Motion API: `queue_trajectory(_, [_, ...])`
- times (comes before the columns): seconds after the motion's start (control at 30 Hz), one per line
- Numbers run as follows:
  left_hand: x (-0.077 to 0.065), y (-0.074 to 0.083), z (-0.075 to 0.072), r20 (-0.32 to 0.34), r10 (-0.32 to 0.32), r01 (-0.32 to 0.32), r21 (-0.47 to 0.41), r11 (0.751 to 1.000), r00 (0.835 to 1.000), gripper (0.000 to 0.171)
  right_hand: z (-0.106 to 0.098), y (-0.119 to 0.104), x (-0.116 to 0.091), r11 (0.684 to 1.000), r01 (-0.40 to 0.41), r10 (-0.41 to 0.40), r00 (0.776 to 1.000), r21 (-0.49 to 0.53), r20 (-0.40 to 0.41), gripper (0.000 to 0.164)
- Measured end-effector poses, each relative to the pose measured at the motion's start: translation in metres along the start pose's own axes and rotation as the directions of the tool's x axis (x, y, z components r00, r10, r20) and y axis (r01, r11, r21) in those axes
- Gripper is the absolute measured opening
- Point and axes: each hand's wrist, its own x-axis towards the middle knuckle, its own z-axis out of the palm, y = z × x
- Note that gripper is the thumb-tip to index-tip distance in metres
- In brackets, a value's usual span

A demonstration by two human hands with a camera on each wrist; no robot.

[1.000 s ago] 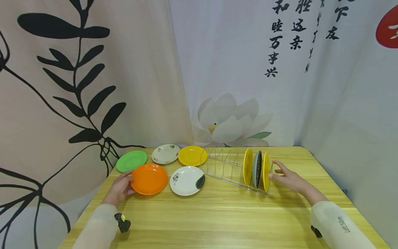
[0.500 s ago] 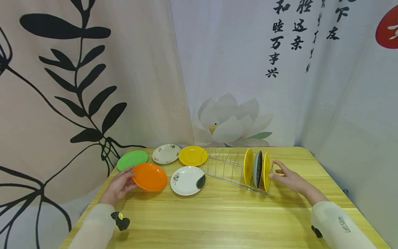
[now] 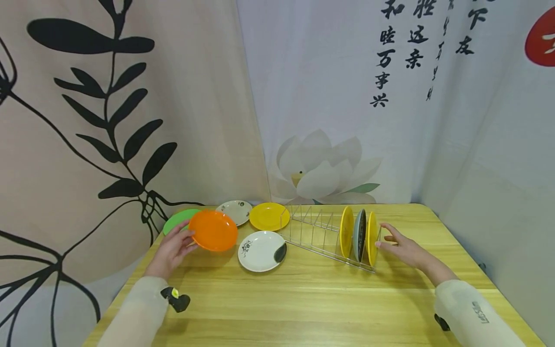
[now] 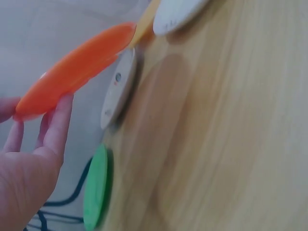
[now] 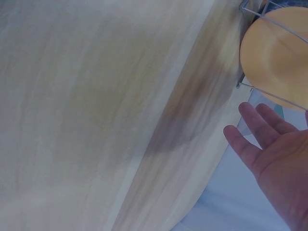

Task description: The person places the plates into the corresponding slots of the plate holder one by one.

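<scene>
My left hand (image 3: 173,248) grips the left edge of an orange plate (image 3: 213,230), held tilted above the table. The left wrist view shows its fingers under the plate (image 4: 79,70) and the thumb side at the rim. A wire dish rack (image 3: 318,248) holds a yellow plate (image 3: 346,232), a dark-patterned plate (image 3: 359,236) and another yellow plate (image 3: 371,238) upright at its right end. My right hand (image 3: 401,246) is at that end of the rack, thumb and forefinger near its end wire; in the right wrist view its other fingers are extended and spread.
Flat on the table (image 3: 277,308) lie a green plate (image 3: 177,219), a white patterned plate (image 3: 238,211), a yellow plate (image 3: 269,216) and a white plate with a dark leaf (image 3: 257,251). A printed curtain (image 3: 208,120) hangs behind the table.
My left hand has lifted the orange plate off the table, tilted it and moved it slightly away and right, so it now partly covers the green plate. The right hand has stayed put.
</scene>
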Motion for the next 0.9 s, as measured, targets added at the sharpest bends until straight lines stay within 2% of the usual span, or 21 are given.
queue_trajectory(0.17, [0.004, 0.003, 0.019, -0.052, 0.011, -0.014, -0.049, 0.999, 0.999, 0.062, -0.001, 0.001, 0.001, 1.000, 0.008, -0.008, 1.000, -0.005, -0.003, 0.079])
queue_trajectory(0.37, [0.009, 0.006, 0.041, -0.083, 0.030, -0.036, -0.067, 0.997, 0.996, 0.058, 0.000, 0.002, 0.003, 1.000, 0.002, -0.002, 1.000, -0.010, -0.004, 0.079])
queue_trajectory(0.63, [0.016, 0.011, 0.083, -0.074, 0.063, -0.069, -0.078, 0.995, 0.995, 0.044, 0.000, 0.001, 0.002, 1.000, -0.013, 0.013, 1.000, 0.003, 0.003, 0.080])
queue_trajectory(0.77, [0.024, 0.007, 0.105, -0.059, 0.087, -0.092, -0.088, 0.992, 0.994, 0.037, -0.001, 0.002, 0.002, 1.000, -0.012, 0.012, 1.000, 0.013, 0.005, 0.079])
queue_trajectory(0.9, [0.032, -0.001, 0.127, -0.044, 0.115, -0.118, -0.073, 0.990, 0.992, 0.038, -0.001, 0.003, 0.003, 1.000, -0.011, 0.011, 1.000, 0.016, 0.008, 0.079])
